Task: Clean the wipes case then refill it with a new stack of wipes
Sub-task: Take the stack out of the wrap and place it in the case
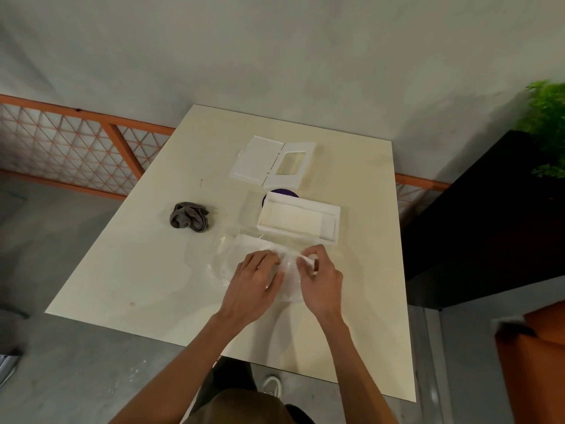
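Observation:
The white wipes case base [299, 221] lies open-side up on the cream table [128, 270], with nothing inside it. Its lid piece [273, 162], with a flap folded out and a rectangular window, lies farther back. In front of the base sits a clear plastic pack of white wipes [244, 249]. My left hand [255, 278] presses on the pack's near part. My right hand [319, 276] pinches a white flap or sticker at the pack's top. A crumpled grey cloth [190, 217] rests to the left of the case.
A dark purple round object [279, 194] peeks out behind the case base. A black cabinet [483, 228] with a green plant [547, 117] stands right of the table. An orange lattice fence [76, 142] runs behind. An orange object [538, 362] is at lower right.

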